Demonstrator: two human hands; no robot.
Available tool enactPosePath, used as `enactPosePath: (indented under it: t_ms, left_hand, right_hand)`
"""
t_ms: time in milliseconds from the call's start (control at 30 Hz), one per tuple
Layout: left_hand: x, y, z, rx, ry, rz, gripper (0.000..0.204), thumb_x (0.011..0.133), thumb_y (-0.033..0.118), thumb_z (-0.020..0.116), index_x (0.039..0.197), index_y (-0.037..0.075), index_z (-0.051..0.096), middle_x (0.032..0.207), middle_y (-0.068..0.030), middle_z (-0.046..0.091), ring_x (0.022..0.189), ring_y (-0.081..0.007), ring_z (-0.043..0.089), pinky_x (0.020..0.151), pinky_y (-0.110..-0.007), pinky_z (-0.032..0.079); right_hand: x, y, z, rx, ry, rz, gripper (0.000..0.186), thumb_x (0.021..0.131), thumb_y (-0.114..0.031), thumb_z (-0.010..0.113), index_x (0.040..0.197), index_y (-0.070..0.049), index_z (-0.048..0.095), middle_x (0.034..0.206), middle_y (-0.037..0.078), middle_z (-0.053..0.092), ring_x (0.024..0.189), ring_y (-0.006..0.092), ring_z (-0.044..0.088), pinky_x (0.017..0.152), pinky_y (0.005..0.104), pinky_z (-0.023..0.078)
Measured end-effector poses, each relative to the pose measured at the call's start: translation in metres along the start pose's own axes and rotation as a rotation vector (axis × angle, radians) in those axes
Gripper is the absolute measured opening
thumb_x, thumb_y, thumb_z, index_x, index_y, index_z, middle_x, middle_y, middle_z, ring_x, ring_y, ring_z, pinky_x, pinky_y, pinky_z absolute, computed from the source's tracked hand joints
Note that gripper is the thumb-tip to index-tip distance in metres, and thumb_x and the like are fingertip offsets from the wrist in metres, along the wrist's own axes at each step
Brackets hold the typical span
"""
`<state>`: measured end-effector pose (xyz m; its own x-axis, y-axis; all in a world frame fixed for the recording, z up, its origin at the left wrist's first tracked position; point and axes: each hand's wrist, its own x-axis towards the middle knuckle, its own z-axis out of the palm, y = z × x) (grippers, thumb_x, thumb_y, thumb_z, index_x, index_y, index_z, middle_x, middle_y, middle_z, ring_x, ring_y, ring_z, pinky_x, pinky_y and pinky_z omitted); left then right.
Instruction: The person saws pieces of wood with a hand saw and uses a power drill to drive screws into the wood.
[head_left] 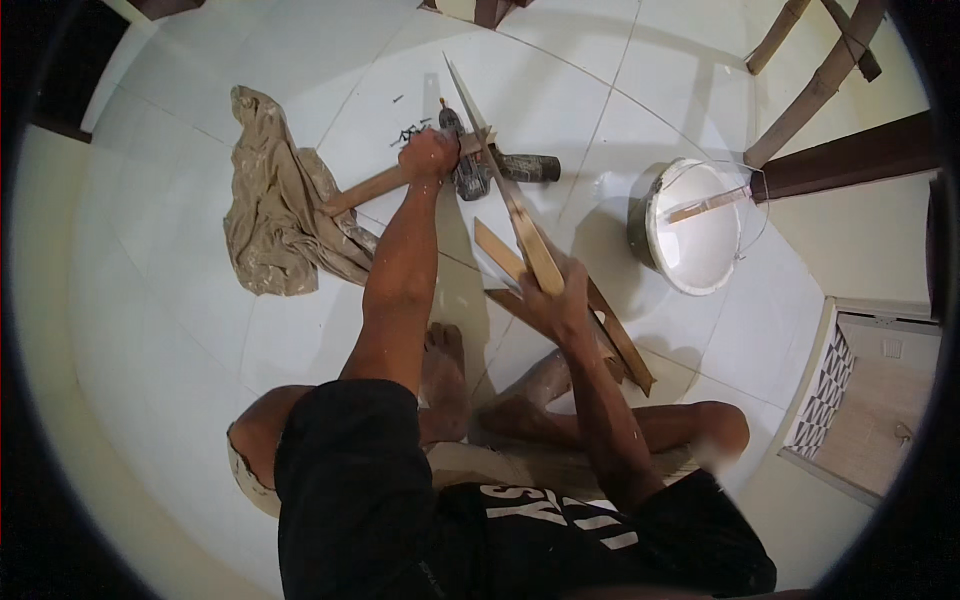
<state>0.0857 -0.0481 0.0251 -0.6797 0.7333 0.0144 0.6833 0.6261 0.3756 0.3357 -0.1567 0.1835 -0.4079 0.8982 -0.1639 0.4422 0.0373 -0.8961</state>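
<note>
My left hand (pixel 430 155) is closed round a narrow wooden strip (pixel 370 188), with its arm stretched forward. One end of the strip reaches toward a crumpled beige cloth; the other sticks out past my fist. My right hand (pixel 562 298) grips the wooden handle of a handsaw (pixel 536 255). Its long tapering blade, seen nearly edge-on, points away from me and crosses the strip's far end; whether they touch, I cannot tell. A dark cordless drill (pixel 472 183) lies on the floor beyond, partly hidden by strip and blade. Several dark screws (pixel 412 130) are scattered by my left fist.
The stained cloth (pixel 275 205) lies on the white tiles at left. More wooden strips (pixel 622 345) lie under and beside my right hand, near my bare feet. A bucket (pixel 695 235), whitish inside, stands at right with a flat stick (pixel 708 204) in it, beside brown wooden legs (pixel 845 158).
</note>
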Motion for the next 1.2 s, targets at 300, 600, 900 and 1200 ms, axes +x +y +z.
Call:
enactPosePath:
  t_ms: [300, 600, 900, 1200]
  left_hand:
    - [-0.007, 0.011, -0.003, -0.051, -0.034, 0.067, 0.048, 0.084, 0.048, 0.049, 0.082, 0.004, 0.070, 0.085, -0.0207, 0.067, 0.083, -0.0355, 0.065, 0.075, -0.043, 0.051]
    - [-0.002, 0.001, -0.025, 0.025, -0.204, -0.035, 0.047, 0.084, 0.047, 0.049, 0.084, 0.005, 0.070, 0.087, -0.0207, 0.067, 0.083, -0.0357, 0.065, 0.076, -0.044, 0.051]
    - [0.002, 0.002, -0.011, -0.059, -0.077, -0.015, 0.048, 0.084, 0.045, 0.049, 0.078, 0.002, 0.069, 0.079, -0.0219, 0.066, 0.079, -0.0385, 0.065, 0.076, -0.044, 0.051]
    - [-0.006, 0.021, -0.008, -0.097, -0.065, 0.025, 0.045, 0.083, 0.042, 0.050, 0.081, 0.003, 0.070, 0.083, -0.0229, 0.066, 0.082, -0.0370, 0.066, 0.078, -0.045, 0.051]
  right_hand:
    - [0.036, 0.007, 0.007, -0.116, 0.191, 0.026, 0.019, 0.075, -0.011, 0.059, 0.085, 0.005, 0.059, 0.066, 0.018, 0.059, 0.061, 0.0239, 0.061, 0.061, 0.0389, 0.046]
    - [-0.042, 0.020, -0.013, 0.092, 0.120, -0.251, 0.037, 0.074, -0.006, 0.059, 0.109, 0.005, 0.058, 0.084, 0.018, 0.065, 0.077, 0.0229, 0.064, 0.069, 0.0326, 0.048]
    - [-0.017, 0.014, -0.004, -0.105, 0.072, -0.200, 0.035, 0.075, -0.007, 0.056, 0.109, 0.003, 0.059, 0.082, 0.019, 0.061, 0.078, 0.0232, 0.060, 0.072, 0.0351, 0.046]
    - [0.032, 0.034, 0.013, -0.377, 0.244, -0.133, 0.031, 0.074, -0.013, 0.061, 0.102, 0.003, 0.060, 0.073, 0.017, 0.059, 0.070, 0.0247, 0.059, 0.067, 0.0361, 0.046]
